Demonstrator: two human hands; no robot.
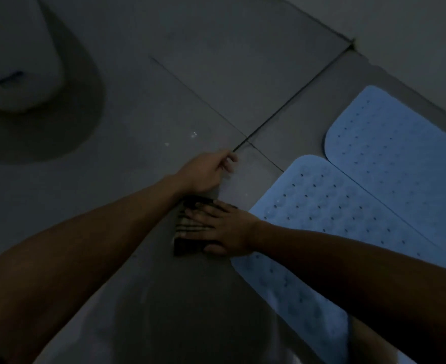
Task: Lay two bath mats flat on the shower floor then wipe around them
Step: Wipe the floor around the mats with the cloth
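Head view, right hand flat on striped cloth, perforated blue mats

The dim light blurs most detail. The dark striped folded cloth is half covered by the flat right hand, and its top edge slips under the left hand. The nearer pale blue perforated rubber mat is crossed by the right forearm and runs out of frame at five o'clock. The farther pale blue perforated mat is cut off at three o'clock. At ten o'clock a white rounded fixture, possibly a toilet base, is cropped.
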